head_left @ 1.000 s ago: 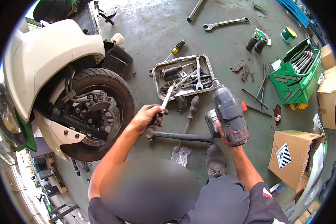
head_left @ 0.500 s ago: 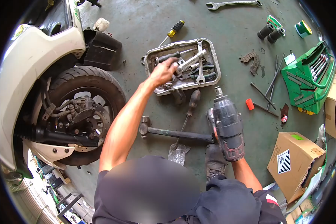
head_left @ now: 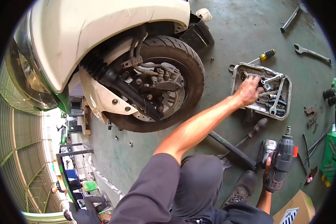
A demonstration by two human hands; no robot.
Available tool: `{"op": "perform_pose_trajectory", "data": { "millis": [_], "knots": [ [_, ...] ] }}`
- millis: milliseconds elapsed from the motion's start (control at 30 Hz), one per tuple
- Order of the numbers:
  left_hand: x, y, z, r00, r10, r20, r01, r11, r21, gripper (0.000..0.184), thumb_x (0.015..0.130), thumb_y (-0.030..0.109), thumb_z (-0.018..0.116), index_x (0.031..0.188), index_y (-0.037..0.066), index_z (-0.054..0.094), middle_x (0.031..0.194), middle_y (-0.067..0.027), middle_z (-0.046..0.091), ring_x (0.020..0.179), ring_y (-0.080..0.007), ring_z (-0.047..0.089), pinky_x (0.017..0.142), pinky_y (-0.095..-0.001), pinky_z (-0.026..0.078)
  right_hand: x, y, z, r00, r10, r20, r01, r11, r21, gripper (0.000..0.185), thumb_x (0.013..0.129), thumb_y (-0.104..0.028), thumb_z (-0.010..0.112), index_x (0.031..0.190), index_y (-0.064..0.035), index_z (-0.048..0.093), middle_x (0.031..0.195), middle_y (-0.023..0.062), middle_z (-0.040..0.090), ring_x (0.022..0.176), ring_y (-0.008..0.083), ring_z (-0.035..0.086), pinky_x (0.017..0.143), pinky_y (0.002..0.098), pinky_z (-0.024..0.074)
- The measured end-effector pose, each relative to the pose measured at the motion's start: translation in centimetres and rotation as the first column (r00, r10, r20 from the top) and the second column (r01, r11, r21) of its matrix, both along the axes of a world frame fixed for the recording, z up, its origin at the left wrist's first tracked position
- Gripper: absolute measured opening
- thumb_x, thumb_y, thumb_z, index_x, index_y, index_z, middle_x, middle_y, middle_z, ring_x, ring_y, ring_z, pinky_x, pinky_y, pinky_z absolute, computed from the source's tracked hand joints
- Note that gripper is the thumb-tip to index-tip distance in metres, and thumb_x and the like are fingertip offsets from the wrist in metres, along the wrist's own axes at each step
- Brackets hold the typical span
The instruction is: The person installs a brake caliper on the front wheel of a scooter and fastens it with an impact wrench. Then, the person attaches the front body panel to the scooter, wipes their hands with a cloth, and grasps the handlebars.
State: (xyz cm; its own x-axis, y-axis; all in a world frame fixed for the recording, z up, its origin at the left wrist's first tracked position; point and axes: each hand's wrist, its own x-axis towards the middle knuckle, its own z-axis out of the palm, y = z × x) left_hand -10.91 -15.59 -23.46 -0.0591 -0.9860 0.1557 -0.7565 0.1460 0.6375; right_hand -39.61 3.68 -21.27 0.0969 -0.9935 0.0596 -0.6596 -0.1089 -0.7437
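My left hand [head_left: 249, 90] is down in a metal tray [head_left: 233, 86] of tools, at its near-left part. Its fingers are curled, and what they hold, if anything, is hidden beneath them. Beside it in the tray lie a combination wrench [head_left: 278, 96], a shorter wrench [head_left: 273, 78] and pliers. My right hand [head_left: 267, 166] grips the handle of a dark impact wrench [head_left: 280, 164], its bare square drive pointing away from me. A hammer [head_left: 233, 150] and a dark-handled screwdriver [head_left: 258, 127] lie on the floor between tray and boot.
A scooter's front wheel [head_left: 199, 80] with its brake caliper [head_left: 170, 77] fills the left. A yellow-handled screwdriver [head_left: 267, 55] and a large wrench [head_left: 313, 54] lie beyond the tray. Right are brake pads [head_left: 311, 115], a green toolbox [head_left: 329, 158] and a cardboard box [head_left: 296, 207]. People sit far lower left.
My view has swung left toward the wheel, so the tray appears farther right. My left hand stays in the tray, fingers now lower among the tools. My right hand still holds the impact wrench.
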Motion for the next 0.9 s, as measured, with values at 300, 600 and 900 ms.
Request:
{"op": "perform_pose_trajectory", "data": {
  "millis": [300, 600, 900],
  "knots": [
    [-10.2, 8.2, 6.5, 0.192, 0.438, -0.878, 0.313, 0.821, 0.478, 0.023, 0.105, 0.029, 0.052, 0.115, 0.008, 0.051, 0.093, -0.0050, 0.068, 0.085, -0.0157, 0.069, 0.077, -0.0371, 0.060, 0.5, 0.7, -0.2, 0.983, -0.048, -0.176, 0.028, 0.993, -0.115, 0.027, 0.093, -0.019, 0.069, 0.115, -0.0052, 0.064, 0.105, 0.0072, 0.067, 0.099, 0.0202, 0.062, 0.091, 0.0384, 0.0479],
    [-11.6, 8.3, 8.6, 0.023, 0.373, -0.928, 0.287, 0.886, 0.363, 0.023, 0.106, 0.027, 0.051, 0.110, 0.006, 0.047, 0.095, -0.0145, 0.070, 0.089, -0.0230, 0.072, 0.081, -0.0389, 0.061, 0.3, 1.9, 0.3, 0.984, -0.056, 0.170, 0.027, 0.986, 0.166, 0.024, 0.090, -0.016, 0.067, 0.112, -0.0083, 0.066, 0.102, 0.0083, 0.066, 0.098, 0.0260, 0.060, 0.092, 0.0423, 0.0459],
    [-11.6, 6.5, 7.7, 0.104, 0.266, -0.958, 0.534, 0.798, 0.280, 0.024, 0.106, 0.028, 0.051, 0.113, 0.004, 0.050, 0.104, -0.0161, 0.071, 0.102, -0.0225, 0.069, 0.089, -0.0386, 0.057, -0.7, 2.2, -1.0, 0.974, 0.044, 0.223, -0.080, 0.985, 0.154, 0.039, 0.092, -0.005, 0.067, 0.127, -0.0028, 0.048, 0.103, 0.0029, 0.060, 0.096, 0.0127, 0.059, 0.085, 0.0284, 0.0484]
  ]
}}
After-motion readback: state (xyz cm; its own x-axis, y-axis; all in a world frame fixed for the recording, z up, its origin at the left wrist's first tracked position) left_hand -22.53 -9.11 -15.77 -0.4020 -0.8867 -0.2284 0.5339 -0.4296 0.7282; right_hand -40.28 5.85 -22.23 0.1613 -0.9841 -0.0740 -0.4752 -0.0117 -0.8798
